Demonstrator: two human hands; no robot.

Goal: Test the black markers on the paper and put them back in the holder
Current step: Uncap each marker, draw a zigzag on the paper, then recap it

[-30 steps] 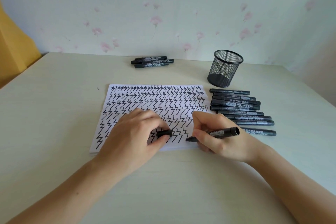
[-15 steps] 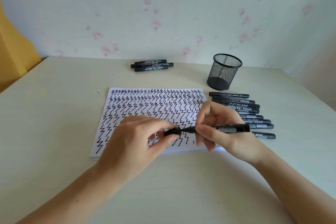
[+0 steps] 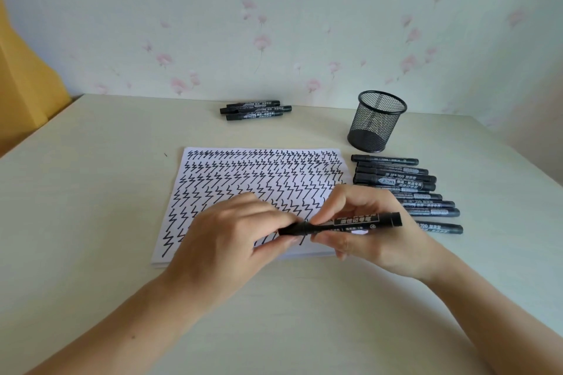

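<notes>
A black marker [image 3: 356, 221] lies level above the near edge of the white paper [image 3: 243, 173], which is covered in black zigzag lines. My right hand [image 3: 362, 228] grips its barrel. My left hand [image 3: 234, 234] pinches the cap at the marker's left end; the cap sits on the tip. A black mesh holder [image 3: 375, 122] stands beyond the paper's far right corner, with no marker showing inside it. Several markers [image 3: 405, 189] lie in a row right of the paper, partly hidden by my right hand.
Three more black markers [image 3: 254, 110] lie together at the back of the table near the flowered wall. A yellow object [image 3: 21, 91] stands at the far left. The pale table [image 3: 91, 222] ends close on the right.
My right hand lifted the marker's tip off the paper and turned it level. My left hand brought the separate cap to the tip and pushed it on.
</notes>
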